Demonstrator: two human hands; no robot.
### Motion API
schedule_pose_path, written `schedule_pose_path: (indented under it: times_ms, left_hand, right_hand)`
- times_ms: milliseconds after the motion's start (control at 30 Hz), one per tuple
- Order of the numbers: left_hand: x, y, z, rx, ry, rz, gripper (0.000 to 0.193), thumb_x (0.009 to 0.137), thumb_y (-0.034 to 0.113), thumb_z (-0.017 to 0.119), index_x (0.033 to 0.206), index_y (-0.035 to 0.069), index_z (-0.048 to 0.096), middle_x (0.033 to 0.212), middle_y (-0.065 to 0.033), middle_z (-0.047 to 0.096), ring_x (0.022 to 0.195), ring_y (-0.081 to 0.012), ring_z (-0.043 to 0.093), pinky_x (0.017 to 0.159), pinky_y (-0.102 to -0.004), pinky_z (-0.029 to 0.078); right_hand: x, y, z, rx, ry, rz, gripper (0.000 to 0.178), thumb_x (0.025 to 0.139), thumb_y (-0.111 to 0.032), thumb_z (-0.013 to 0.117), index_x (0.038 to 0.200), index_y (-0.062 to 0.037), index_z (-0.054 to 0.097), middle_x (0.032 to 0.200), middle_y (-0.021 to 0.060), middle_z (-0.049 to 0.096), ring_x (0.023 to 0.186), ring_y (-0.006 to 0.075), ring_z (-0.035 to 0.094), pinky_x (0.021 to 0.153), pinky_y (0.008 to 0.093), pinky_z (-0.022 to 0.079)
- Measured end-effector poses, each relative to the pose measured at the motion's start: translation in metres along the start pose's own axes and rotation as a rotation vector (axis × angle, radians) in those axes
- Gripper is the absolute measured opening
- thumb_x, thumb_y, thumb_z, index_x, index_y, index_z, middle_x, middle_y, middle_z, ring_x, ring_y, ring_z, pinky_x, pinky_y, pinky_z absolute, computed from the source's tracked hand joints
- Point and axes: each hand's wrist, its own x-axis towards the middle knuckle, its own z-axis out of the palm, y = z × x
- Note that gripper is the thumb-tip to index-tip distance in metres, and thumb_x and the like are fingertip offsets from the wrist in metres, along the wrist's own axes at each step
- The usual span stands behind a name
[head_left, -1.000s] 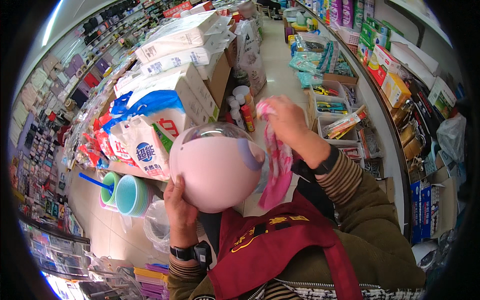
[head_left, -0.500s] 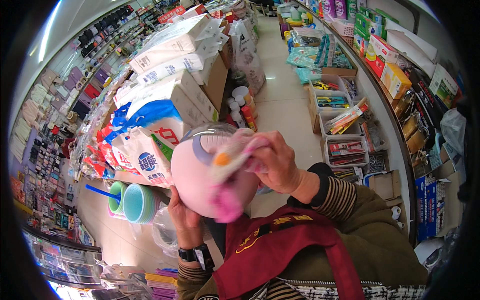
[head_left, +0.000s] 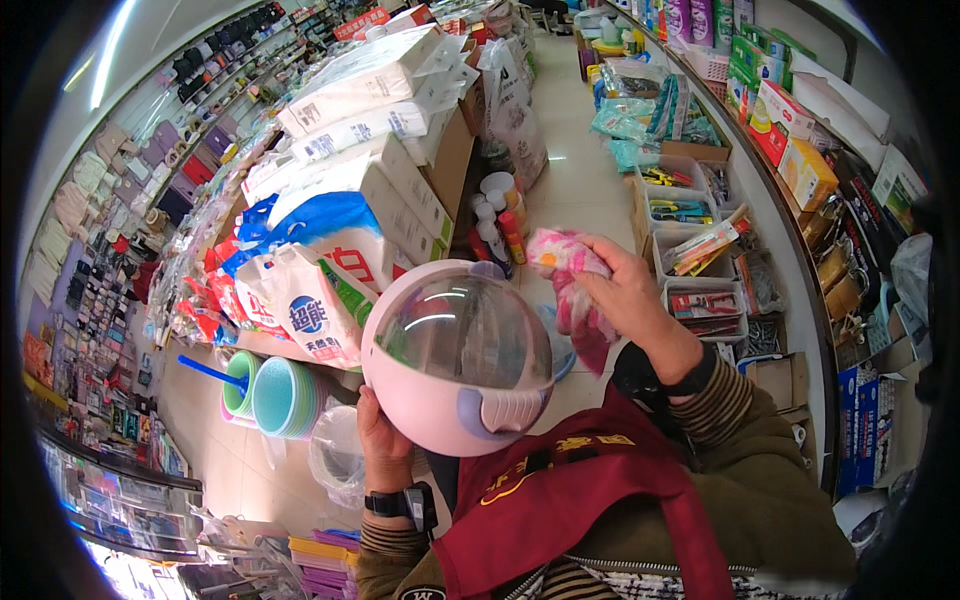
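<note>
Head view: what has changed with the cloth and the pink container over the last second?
The right hand with the pink patterned cloth swept left across the clear dome lid of the round pink container, then back off to its right. The left hand kept its grip under the container; cloth never released. Shelves and goods unchanged.

The pale floor [head_left: 575,150] of the aisle runs open up the middle, leaving a clear lane ahead of the right hand [head_left: 625,295] and its pink cloth [head_left: 565,285]. Along the floor's left edge, stacked white packages [head_left: 360,100] and detergent bags [head_left: 300,300] crowd in, with a cluster of bottles [head_left: 495,220] just beside them, close to the pink round container [head_left: 455,355] propped on the left hand [head_left: 385,445]. Along the floor's right edge, bins of small tools [head_left: 690,230] and shelves of boxes [head_left: 790,130] close that side, and stacked teal basins [head_left: 280,395] block the floor low on the left.
</note>
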Motion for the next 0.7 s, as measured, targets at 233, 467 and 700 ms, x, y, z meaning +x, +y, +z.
schedule_pose_path:
  times_ms: [233, 467, 700]
  left_hand:
    - [-0.001, -0.007, 0.026, 0.143, -0.011, 0.005, 0.060, 0.099, 0.035, 0.061, 0.142, -0.004, 0.045, 0.137, -0.0159, 0.058, 0.122, -0.0288, 0.059, 0.107, -0.0434, 0.046]
    - [-0.019, 0.002, 0.021, 0.382, -0.072, -0.112, 0.041, 0.092, 0.024, 0.070, 0.119, -0.006, 0.065, 0.109, -0.0124, 0.072, 0.097, -0.0209, 0.069, 0.091, -0.0334, 0.053]
    - [-0.025, -0.003, 0.023, 0.481, -0.003, -0.152, 0.036, 0.093, 0.022, 0.068, 0.119, -0.004, 0.066, 0.105, -0.0081, 0.072, 0.090, -0.0143, 0.066, 0.084, -0.0277, 0.051]
  right_hand:
    - [-0.034, -0.069, 0.034, -0.312, -0.313, -0.602, 0.035, 0.079, -0.011, 0.074, 0.114, -0.0108, 0.069, 0.101, 0.0154, 0.061, 0.090, 0.0339, 0.063, 0.079, 0.0413, 0.053]
    - [-0.002, -0.032, 0.049, -0.564, -0.285, -0.169, 0.033, 0.086, -0.014, 0.067, 0.119, -0.0120, 0.068, 0.104, 0.0164, 0.064, 0.095, 0.0364, 0.064, 0.082, 0.0395, 0.053]
    - [-0.003, -0.053, 0.042, -0.444, -0.279, -0.530, 0.024, 0.086, -0.018, 0.067, 0.109, -0.0154, 0.072, 0.103, 0.0132, 0.066, 0.098, 0.0351, 0.062, 0.085, 0.0452, 0.052]
